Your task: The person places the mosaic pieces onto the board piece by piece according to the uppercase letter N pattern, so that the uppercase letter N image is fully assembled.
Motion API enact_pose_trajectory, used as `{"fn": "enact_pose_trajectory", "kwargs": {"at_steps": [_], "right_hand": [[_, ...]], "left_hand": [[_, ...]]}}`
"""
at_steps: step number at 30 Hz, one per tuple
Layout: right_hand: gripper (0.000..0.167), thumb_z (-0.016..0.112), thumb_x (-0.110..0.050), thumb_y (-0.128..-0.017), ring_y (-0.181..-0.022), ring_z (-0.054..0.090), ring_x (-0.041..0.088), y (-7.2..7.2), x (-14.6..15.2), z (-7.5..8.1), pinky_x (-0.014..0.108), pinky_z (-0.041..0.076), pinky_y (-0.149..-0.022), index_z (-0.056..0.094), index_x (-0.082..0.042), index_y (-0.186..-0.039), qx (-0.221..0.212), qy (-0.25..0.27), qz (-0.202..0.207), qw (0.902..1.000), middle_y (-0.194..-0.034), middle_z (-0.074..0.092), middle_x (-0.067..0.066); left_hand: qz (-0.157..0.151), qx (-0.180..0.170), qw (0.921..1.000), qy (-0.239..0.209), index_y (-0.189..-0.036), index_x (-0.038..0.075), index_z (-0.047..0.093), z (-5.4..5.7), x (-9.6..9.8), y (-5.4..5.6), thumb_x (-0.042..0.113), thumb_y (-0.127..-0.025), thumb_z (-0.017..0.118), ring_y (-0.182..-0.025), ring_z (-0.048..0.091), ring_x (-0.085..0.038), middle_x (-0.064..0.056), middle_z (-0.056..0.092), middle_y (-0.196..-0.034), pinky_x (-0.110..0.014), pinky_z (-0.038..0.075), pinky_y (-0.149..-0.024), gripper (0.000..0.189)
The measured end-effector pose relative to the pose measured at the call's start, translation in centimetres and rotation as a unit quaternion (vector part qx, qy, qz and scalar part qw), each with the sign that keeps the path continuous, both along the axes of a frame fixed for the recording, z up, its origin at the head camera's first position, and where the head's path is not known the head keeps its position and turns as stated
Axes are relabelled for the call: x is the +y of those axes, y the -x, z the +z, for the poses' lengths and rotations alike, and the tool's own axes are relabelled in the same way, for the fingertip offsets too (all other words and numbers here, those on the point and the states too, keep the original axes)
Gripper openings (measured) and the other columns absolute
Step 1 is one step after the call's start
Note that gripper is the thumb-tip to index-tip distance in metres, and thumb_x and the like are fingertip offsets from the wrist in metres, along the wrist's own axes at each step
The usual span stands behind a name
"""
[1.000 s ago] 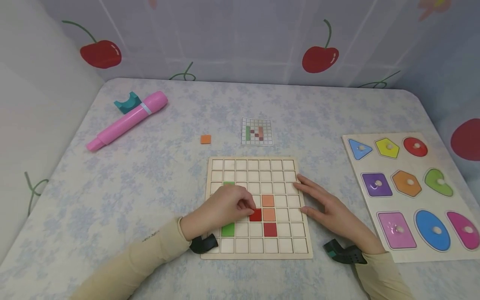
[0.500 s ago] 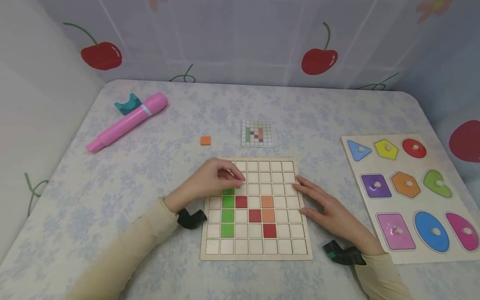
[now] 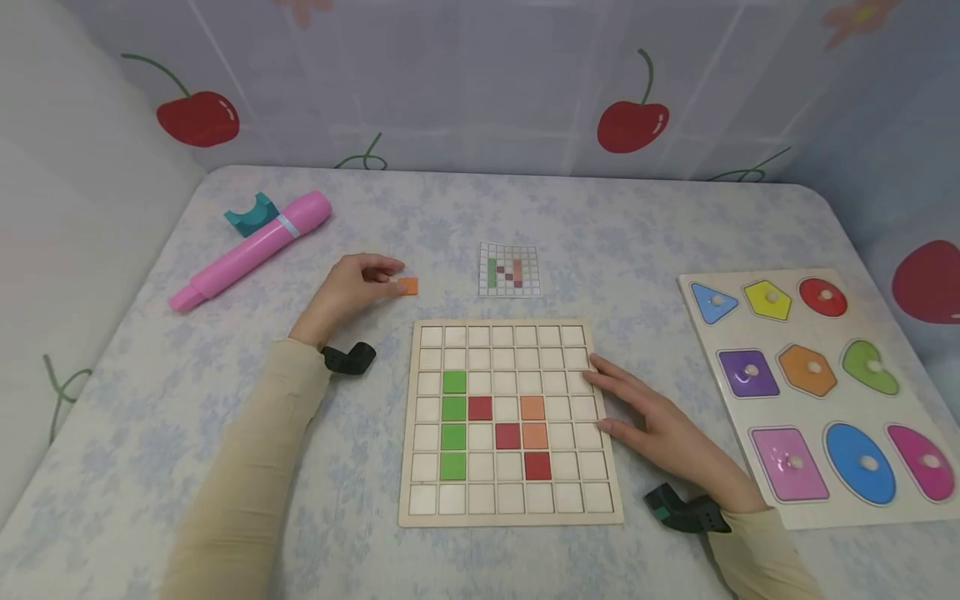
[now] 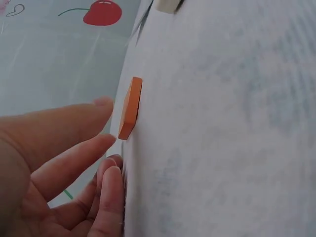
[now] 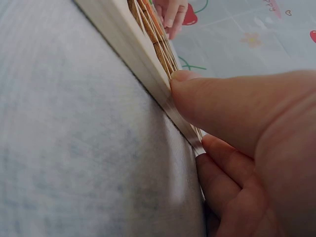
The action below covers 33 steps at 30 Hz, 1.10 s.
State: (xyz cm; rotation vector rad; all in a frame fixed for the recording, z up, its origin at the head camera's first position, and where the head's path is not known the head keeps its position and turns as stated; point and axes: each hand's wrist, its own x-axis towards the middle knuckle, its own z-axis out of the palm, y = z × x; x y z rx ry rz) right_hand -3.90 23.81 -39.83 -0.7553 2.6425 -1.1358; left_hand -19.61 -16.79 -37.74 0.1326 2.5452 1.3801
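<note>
An orange square tile (image 3: 408,286) lies flat on the table behind the wooden grid board (image 3: 512,520). My left hand (image 3: 352,292) reaches to it from the left, thumb and fingers apart. In the left wrist view the thumb and forefinger tips are right at the edge of the orange tile (image 4: 131,108), not curled round it. My right hand (image 3: 663,425) rests along the board's right edge, fingers extended and thumb touching the rim. Set in the board are a column of green tiles (image 3: 453,408), a diagonal of red tiles (image 3: 507,436) and two light orange tiles (image 3: 533,408).
A small printed grid card (image 3: 510,271) lies behind the board. At the right is a knobbed shape puzzle (image 3: 765,417). A pink marker-shaped toy (image 3: 251,254) leans against a teal cradle piece (image 3: 253,215) at the back left. A curtain (image 3: 450,83) hangs behind the table.
My left hand has left the red tile on the board and moved up and left to the loose orange tile. My right hand stays at the board's edge.
</note>
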Motion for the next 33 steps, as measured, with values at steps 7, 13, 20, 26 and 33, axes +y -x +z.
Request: {"fn": "enact_pose_trajectory", "kwargs": {"at_steps": [7, 13, 20, 26, 33], "right_hand": [[0.058, 0.064, -0.013, -0.09, -0.136, 0.023, 0.028, 0.0, 0.0, 0.0, 0.012, 0.02, -0.099, 0.04, -0.015, -0.143, 0.003, 0.001, -0.001, 1.0, -0.151, 0.024, 0.005], [0.058, 0.064, -0.014, -0.09, -0.136, 0.024, 0.028, 0.0, 0.0, 0.0, 0.012, 0.02, -0.099, 0.04, -0.015, -0.142, 0.003, -0.001, -0.001, 1.0, -0.151, 0.024, 0.005], [0.058, 0.064, -0.013, -0.09, -0.136, 0.023, 0.028, 0.0, 0.0, -0.1, 0.012, 0.019, -0.1, 0.04, -0.015, -0.142, 0.002, -0.002, -0.001, 1.0, -0.151, 0.024, 0.005], [0.058, 0.064, -0.014, -0.09, -0.136, 0.023, 0.028, 0.0, 0.0, -0.2, 0.013, 0.019, -0.1, 0.04, -0.015, -0.143, 0.0, -0.002, -0.002, 1.0, -0.151, 0.024, 0.005], [0.058, 0.064, -0.014, -0.09, -0.136, 0.023, 0.028, 0.1, 0.0, -0.3, 0.013, 0.02, -0.1, 0.04, -0.015, -0.143, 0.001, 0.001, -0.001, 1.0, -0.151, 0.024, 0.005]], "left_hand": [[-0.028, 0.029, 0.9981, 0.046, -0.114, 0.003, 0.066, -0.4, 0.2, 0.0, 0.016, -0.086, 0.069, -0.092, 0.047, -0.025, -0.012, 0.054, -0.106, -0.037, 0.039, -0.079, 0.031], [-0.027, 0.066, 0.9955, 0.063, -0.106, 0.003, 0.068, -0.7, 0.5, -0.1, 0.013, -0.085, 0.07, -0.09, 0.049, -0.024, -0.012, 0.055, -0.102, -0.036, 0.04, -0.08, 0.024], [-0.032, 0.095, 0.9916, 0.081, -0.096, 0.004, 0.065, -0.3, 1.2, -0.5, 0.009, -0.084, 0.069, -0.082, 0.052, -0.023, -0.01, 0.059, -0.089, -0.035, 0.041, -0.073, 0.013], [-0.035, 0.091, 0.9932, 0.063, -0.089, 0.006, 0.068, 1.3, 2.6, -1.4, 0.011, -0.085, 0.071, -0.081, 0.056, -0.021, -0.006, 0.063, -0.089, -0.034, 0.044, -0.074, 0.007], [-0.147, 0.064, 0.9865, -0.033, -0.093, 0.006, 0.068, 3.7, 7.4, -4.0, 0.009, -0.087, 0.067, -0.078, 0.062, -0.018, -0.004, 0.064, -0.09, -0.032, 0.049, -0.072, 0.007]]}}
